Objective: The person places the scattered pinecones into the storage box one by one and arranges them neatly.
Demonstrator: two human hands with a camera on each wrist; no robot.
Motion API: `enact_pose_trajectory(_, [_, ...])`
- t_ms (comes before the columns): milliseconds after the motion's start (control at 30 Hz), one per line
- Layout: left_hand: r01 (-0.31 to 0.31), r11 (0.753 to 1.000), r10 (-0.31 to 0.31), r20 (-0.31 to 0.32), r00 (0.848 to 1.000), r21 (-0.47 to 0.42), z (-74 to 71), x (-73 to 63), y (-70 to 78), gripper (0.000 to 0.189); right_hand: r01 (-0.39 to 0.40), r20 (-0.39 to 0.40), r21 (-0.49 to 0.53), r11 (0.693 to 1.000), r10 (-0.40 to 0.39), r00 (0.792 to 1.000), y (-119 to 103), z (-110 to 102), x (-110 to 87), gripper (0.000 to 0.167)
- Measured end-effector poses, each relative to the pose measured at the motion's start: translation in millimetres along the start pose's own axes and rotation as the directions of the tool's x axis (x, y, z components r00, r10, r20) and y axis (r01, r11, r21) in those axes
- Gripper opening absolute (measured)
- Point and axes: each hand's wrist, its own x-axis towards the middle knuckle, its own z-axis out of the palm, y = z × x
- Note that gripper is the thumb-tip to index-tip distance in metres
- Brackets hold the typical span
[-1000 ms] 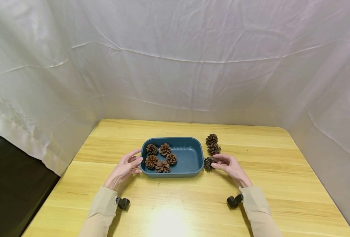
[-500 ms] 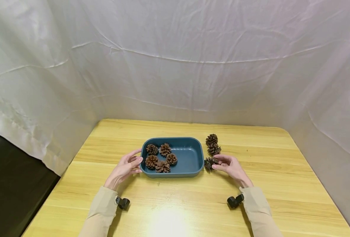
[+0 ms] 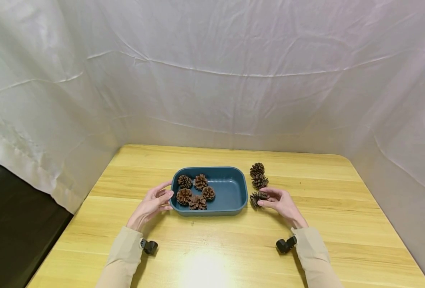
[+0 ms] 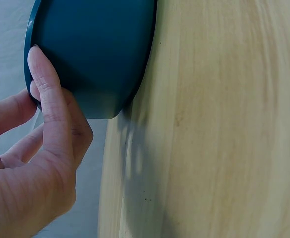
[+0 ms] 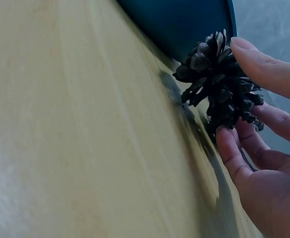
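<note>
In the head view a dark blue rectangular bin (image 3: 230, 192) stands on the table, with several brown pine cones (image 3: 198, 203) grouped in its left half. My left hand (image 3: 154, 205) holds the bin's left end, thumb and fingers at the rim, as the left wrist view also shows on the bin wall (image 4: 98, 54). Just right of the bin, my right hand (image 3: 279, 203) holds a darker pine cone (image 5: 217, 82) between thumb and fingertips. That cone is low over the table or resting on it; I cannot tell which.
Two more pine cones, a far one (image 3: 257, 170) and a nearer one (image 3: 260, 182), lie close together beyond my right hand. The wooden table (image 3: 324, 212) is bordered by pale hanging cloth (image 3: 227, 80). A dark surface (image 3: 14, 224) shows at left.
The pine cone at my right hand has turned and shifted slightly right, leaving a small gap to the bin. My left hand and the bin have stayed put.
</note>
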Motion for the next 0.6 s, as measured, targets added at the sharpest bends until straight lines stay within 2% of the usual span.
enact_pose_trajectory(267, [0.003,1.000,-0.003,-0.005,1.000,0.005,0.4,0.3,0.4,0.064,0.026,-0.012,0.040,0.999,-0.025,1.000,3.2,1.0,0.6,0.055])
enact_pose_trajectory(600, [0.001,1.000,-0.001,-0.003,1.000,0.005,0.2,0.3,0.1,0.064,0.100,-0.044,0.080,0.992,-0.097,0.994,5.9,1.2,0.8,0.049])
